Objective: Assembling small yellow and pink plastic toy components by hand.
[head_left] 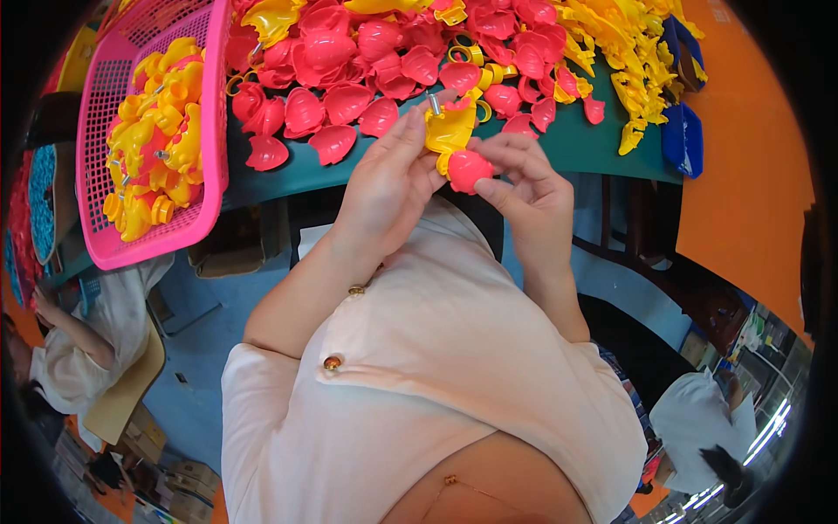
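Between my two hands, in front of my chest, is a yellow plastic toy part (449, 131) with a metal pin at its top. My left hand (393, 175) is closed round its left side. In the fingers of my right hand (526, 179) is a pink rounded shell (470, 171), pinched between thumb and fingertips. The shell sits against the lower end of the yellow part; whether the two are joined I cannot tell. Just beyond my hands, a heap of loose pink shells (330, 103) covers the green table (602, 153).
On the left, a pink basket (216, 113) holds several yellow-and-pink pieces with metal pins. Yellow parts (624, 61) are piled at the right, beside blue trays (683, 140) and an orange surface (742, 192). Other people sit at the lower left (96, 349) and lower right (698, 419).
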Demonstrator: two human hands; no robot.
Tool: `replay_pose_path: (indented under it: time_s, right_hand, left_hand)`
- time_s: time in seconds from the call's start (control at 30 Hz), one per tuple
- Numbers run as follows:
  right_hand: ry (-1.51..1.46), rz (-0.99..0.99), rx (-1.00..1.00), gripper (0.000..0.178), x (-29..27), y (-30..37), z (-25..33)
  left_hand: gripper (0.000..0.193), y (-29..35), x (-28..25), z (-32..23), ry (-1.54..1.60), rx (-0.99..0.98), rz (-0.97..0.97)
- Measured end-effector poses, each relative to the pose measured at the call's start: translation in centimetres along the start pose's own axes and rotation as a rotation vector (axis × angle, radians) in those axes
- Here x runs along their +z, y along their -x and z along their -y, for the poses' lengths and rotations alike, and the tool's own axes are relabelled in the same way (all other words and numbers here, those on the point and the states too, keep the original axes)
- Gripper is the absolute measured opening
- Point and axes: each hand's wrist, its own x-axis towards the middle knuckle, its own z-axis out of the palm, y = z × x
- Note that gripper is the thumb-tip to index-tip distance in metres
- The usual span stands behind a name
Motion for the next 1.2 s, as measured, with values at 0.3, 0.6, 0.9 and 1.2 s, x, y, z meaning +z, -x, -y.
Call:
replay_pose_path:
  time_s: [0.3,0.6,0.9,1.2]
  right_hand:
    - [-0.227,-0.020,0.026,0.027,-0.7,-0.4,1.7]
    - [0.033,-0.074,0.049,0.025,2.4,-0.7,2.0]
    - [0.210,-0.057,-0.084,0.025,2.3,-0.8,2.3]
    - [0.272,0.057,-0.017,0.023,2.1,-1.2,3.0]
  left_hand:
    - [0.041,0.1,-0.4,-0.5,0.057,-0.009,0.031]
    - [0.039,0.4,0.0,-0.7,0.101,-0.052,0.031]
    - [0.040,0.1,-0.4,-1.1,0.102,-0.067,0.062]
    - [0.036,0.3,-0.4,-1.0,0.050,-0.115,0.026]
